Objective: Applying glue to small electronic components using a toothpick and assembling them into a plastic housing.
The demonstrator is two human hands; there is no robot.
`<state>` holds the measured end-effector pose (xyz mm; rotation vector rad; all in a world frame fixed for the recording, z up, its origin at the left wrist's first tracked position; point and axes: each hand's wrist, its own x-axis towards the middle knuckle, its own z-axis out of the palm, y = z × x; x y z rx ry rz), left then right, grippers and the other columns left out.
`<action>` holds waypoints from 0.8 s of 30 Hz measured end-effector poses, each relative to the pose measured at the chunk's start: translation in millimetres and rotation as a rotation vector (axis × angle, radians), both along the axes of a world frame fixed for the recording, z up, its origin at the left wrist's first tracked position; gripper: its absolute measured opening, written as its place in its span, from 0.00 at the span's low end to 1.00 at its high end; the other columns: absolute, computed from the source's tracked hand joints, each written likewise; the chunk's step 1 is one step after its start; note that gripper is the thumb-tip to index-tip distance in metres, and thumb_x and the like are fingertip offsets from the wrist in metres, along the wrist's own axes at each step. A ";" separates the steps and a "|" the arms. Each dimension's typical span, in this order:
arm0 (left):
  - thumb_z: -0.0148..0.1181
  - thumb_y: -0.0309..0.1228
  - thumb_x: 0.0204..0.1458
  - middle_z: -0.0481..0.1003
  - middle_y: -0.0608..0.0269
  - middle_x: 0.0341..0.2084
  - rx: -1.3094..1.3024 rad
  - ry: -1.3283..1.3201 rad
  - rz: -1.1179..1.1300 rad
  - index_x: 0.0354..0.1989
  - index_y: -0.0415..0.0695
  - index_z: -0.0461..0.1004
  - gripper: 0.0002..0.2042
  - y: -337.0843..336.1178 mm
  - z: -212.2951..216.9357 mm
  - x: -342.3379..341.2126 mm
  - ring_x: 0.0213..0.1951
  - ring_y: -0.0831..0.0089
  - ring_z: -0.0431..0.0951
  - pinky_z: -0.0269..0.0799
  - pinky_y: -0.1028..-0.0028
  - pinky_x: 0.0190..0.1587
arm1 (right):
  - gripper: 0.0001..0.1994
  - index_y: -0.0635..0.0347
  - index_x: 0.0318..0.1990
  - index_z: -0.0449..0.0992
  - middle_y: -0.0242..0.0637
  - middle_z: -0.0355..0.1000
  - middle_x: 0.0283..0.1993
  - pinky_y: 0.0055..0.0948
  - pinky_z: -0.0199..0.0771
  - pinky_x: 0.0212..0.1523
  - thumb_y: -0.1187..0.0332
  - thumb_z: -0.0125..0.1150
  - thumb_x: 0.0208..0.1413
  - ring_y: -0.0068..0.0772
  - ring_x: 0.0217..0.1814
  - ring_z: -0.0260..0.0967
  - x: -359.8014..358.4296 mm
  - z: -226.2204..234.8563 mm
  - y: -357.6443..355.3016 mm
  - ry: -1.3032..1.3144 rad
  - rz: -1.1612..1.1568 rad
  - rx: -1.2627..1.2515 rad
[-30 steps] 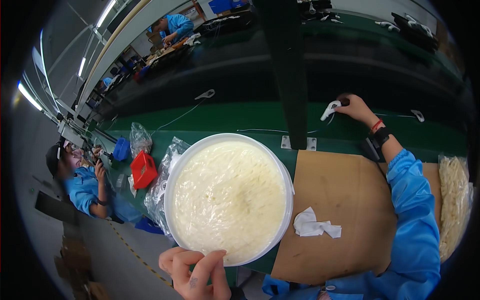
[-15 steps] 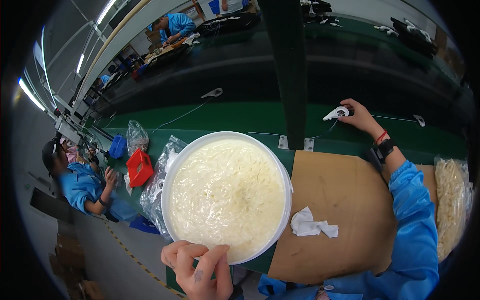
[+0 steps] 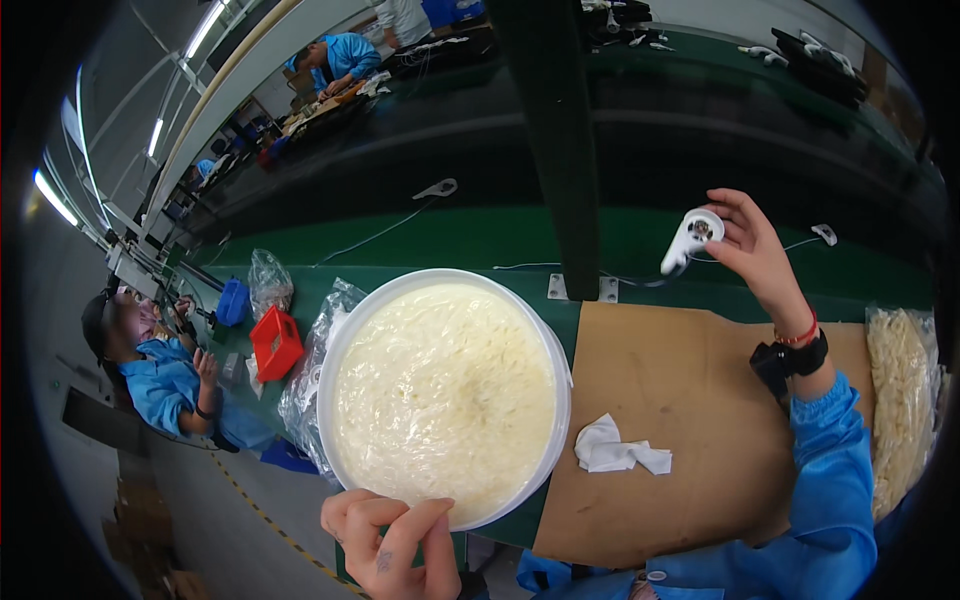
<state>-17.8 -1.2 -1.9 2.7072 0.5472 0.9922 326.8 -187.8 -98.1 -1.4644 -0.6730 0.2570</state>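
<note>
My right hand [image 3: 755, 245] holds a white plastic housing [image 3: 692, 238] above the green edge of the bench. The housing has a round end with an opening that shows inner parts, and a narrow tail pointing down to the left. A thin cable [image 3: 640, 281] runs close below it. At the near rim of a large white tub [image 3: 327, 420] is my left hand [image 3: 395, 545], fingers curled and thumb against the index finger. Whatever it may pinch is too small to make out. Pale, glossy, cream-coloured material [image 3: 440, 390] fills the tub.
Brown cardboard [image 3: 690, 400] bears a crumpled white cloth [image 3: 618, 447]. A clear bag of pale pieces [image 3: 900, 400] lies far right. A dark green post [image 3: 560, 150] rises behind the tub. Left stand a red bin [image 3: 277, 343] and a blue bin [image 3: 233, 302]. A co-worker [image 3: 165, 385] sits beyond.
My right hand has raised the white housing off the bench and turned it, so its tail now points downward. My left hand stays by the tub's rim. The view has shifted slightly.
</note>
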 end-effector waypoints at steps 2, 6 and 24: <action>0.63 0.18 0.37 0.68 0.61 0.23 -0.024 -0.031 -0.013 0.28 0.39 0.78 0.08 -1.2 1.2 0.4 0.32 0.63 0.67 0.60 0.67 0.39 | 0.30 0.65 0.59 0.59 0.44 0.65 0.54 0.29 0.68 0.57 0.79 0.63 0.47 0.32 0.56 0.66 -22.3 10.6 -1.4 -0.001 0.088 0.103; 0.62 0.17 0.39 0.68 0.59 0.22 -0.094 -0.196 -0.090 0.29 0.37 0.78 0.07 -9.5 -4.5 5.1 0.30 0.64 0.66 0.60 0.69 0.37 | 0.32 0.65 0.58 0.59 0.46 0.66 0.55 0.32 0.68 0.59 0.79 0.67 0.44 0.34 0.58 0.66 -71.3 36.5 -7.1 -0.089 0.192 0.190; 0.67 0.21 0.34 0.65 0.64 0.21 -0.005 -0.389 -0.466 0.29 0.41 0.78 0.10 -47.3 -13.9 46.3 0.28 0.66 0.62 0.59 0.68 0.32 | 0.31 0.69 0.50 0.68 0.49 0.74 0.49 0.28 0.76 0.48 0.74 0.78 0.37 0.40 0.51 0.75 -141.6 60.9 -30.1 -0.313 0.482 0.204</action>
